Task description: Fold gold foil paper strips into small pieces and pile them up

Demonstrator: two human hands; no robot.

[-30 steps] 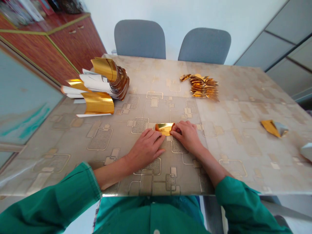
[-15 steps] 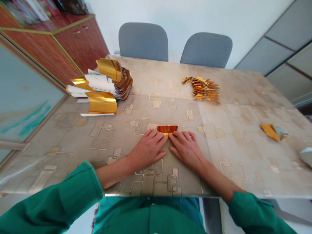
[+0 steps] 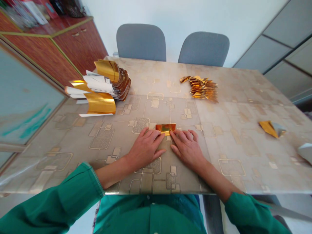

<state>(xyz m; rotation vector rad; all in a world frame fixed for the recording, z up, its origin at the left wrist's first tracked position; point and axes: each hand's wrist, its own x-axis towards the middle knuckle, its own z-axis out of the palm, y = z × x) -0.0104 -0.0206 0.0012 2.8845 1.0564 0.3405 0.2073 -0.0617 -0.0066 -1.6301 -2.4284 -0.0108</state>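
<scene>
A small strip of folded gold foil paper [image 3: 165, 128] lies on the table in front of me, its shiny side up with a crease along the near part. My left hand [image 3: 147, 145] rests flat with its fingertips on the strip's near left corner, thumb spread away. On the near right corner lie the fingertips of my right hand [image 3: 186, 146], its fingers stretched out and its palm low over the tablecloth. Between the two hands the middle of the strip's near edge shows.
A stack of gold-and-white paper sheets [image 3: 102, 102] lies at the left. Several folded gold pieces [image 3: 203, 88] are heaped at the back right. One folded gold piece [image 3: 269, 128] sits far right. Two grey chairs [image 3: 141, 42] stand behind the patterned table [image 3: 229, 130].
My fingertips have moved apart toward the strip's two ends, so more of its near edge shows. The view has shifted slightly; the stack and the folded pieces stay put.
</scene>
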